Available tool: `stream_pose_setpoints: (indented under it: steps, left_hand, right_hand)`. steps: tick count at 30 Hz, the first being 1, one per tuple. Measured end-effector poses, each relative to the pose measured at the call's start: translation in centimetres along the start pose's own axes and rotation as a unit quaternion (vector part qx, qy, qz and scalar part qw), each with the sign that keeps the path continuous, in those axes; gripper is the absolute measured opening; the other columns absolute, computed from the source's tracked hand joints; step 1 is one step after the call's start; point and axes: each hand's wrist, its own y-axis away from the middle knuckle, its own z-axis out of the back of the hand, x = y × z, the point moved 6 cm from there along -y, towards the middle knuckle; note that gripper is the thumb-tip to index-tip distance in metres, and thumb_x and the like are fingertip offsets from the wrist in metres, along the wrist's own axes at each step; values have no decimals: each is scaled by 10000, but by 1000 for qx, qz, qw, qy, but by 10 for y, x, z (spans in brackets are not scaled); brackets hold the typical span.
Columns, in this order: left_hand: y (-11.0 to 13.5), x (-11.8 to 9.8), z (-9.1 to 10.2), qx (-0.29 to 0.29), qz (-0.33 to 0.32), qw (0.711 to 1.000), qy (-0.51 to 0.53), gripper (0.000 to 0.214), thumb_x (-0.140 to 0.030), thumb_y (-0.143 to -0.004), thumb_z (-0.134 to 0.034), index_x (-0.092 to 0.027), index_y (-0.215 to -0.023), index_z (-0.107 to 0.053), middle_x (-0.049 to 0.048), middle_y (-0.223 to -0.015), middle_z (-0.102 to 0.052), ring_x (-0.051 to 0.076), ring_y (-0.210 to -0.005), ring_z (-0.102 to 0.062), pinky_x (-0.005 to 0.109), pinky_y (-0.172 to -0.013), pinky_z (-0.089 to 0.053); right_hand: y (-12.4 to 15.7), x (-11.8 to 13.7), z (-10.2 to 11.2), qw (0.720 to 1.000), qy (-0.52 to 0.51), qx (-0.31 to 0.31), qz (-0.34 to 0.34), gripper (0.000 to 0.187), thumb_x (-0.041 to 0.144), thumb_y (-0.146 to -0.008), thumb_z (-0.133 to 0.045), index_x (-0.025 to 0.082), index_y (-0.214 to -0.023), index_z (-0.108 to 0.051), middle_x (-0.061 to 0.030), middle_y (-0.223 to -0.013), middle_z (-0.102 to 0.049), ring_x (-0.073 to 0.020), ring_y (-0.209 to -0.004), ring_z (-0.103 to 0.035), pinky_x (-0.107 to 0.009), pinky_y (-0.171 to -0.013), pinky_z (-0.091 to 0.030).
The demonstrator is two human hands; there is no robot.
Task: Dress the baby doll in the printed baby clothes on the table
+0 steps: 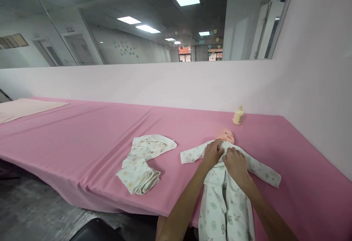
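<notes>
Both hands [224,158] on lengthwise doll [225,182]

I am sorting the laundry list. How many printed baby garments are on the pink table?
2. One garment is on the doll, under both hands. One loose garment lies to its left.

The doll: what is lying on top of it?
A white printed baby suit covers the doll from the neck down; only the head shows. The left hand and right hand press on the chest. The doll's body, arms and legs are hidden.
</notes>
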Motion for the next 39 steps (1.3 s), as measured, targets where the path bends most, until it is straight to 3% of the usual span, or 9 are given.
stream_pose_setpoints:
  steps: [7,11,14,18,24,30,34,36,39]
  left_hand:
    - [2,-11,2,57,-82,995,-21,228,-209,-913,-466,-230,-955,-689,23,-935,-656,175,-933,-571,308,-867,-412]
    - [4,-15,5,79,-88,993,-22,226,-297,-910,-522,-252,-1052,-692,33,-958,-638,183,-941,-566,314,-864,-422]
    - [4,-15,4,97,-80,992,-26,250,-321,-884,-575,-271,-1103,-685,35,-991,-617,193,-973,-551,327,-869,-424]
    - [5,-18,2,105,-78,991,-20,230,-319,-864,-608,-273,-1072,-693,27,-974,-609,197,-984,-543,332,-864,-416]
    - [4,-23,3,71,-67,995,5,126,-267,-876,-570,-229,-912,-684,16,-951,-635,176,-913,-563,321,-832,-401]
    - [3,-24,7,49,-57,992,101,119,-249,-854,-548,-201,-822,-651,10,-850,-612,154,-809,-544,286,-759,-415]
    - [3,-21,9,29,-36,993,104,130,-225,-821,-544,-187,-697,-540,-14,-737,-547,135,-714,-488,270,-710,-396]
    - [2,-21,8,31,-35,995,90,155,-237,-822,-541,-189,-678,-509,-19,-717,-529,136,-711,-476,269,-706,-388]
    - [2,-19,6,31,-30,996,82,150,-246,-830,-539,-192,-691,-519,-17,-729,-545,143,-740,-490,272,-725,-390]
  right_hand:
    - [-13,-18,-10,999,2,28,25,194,168,-935,-400,157,-886,-587,-113,-923,-677,-236,-836,-654,-303,-607,-344]
    - [-16,-22,-8,999,-5,20,42,194,196,-944,-404,157,-897,-587,-122,-935,-677,-221,-844,-640,-298,-621,-339]
    - [-18,-27,-8,999,-31,14,16,188,182,-922,-413,154,-857,-587,-117,-898,-673,-205,-792,-622,-287,-605,-316]
    - [-21,-40,-11,985,-159,30,-50,188,183,-848,-428,188,-683,-518,-30,-706,-614,-149,-643,-534,-264,-567,-279]
    - [-22,-47,-15,939,-337,53,-39,185,279,-806,-422,205,-641,-461,42,-580,-469,-123,-566,-429,-240,-540,-284]
    - [-20,-52,-16,966,-248,40,-63,197,241,-840,-412,196,-673,-505,12,-627,-550,-132,-592,-447,-254,-563,-260]
    - [-5,-49,-4,979,-171,-26,-112,203,245,-902,-399,189,-795,-562,-35,-753,-625,-153,-643,-508,-269,-577,-269]
    - [5,-38,2,988,-116,-49,-92,199,279,-928,-410,187,-886,-582,-66,-861,-648,-166,-689,-550,-272,-590,-288]
    - [18,-19,3,997,-50,-19,-47,221,343,-940,-436,181,-898,-580,-92,-913,-650,-186,-725,-594,-279,-602,-322]
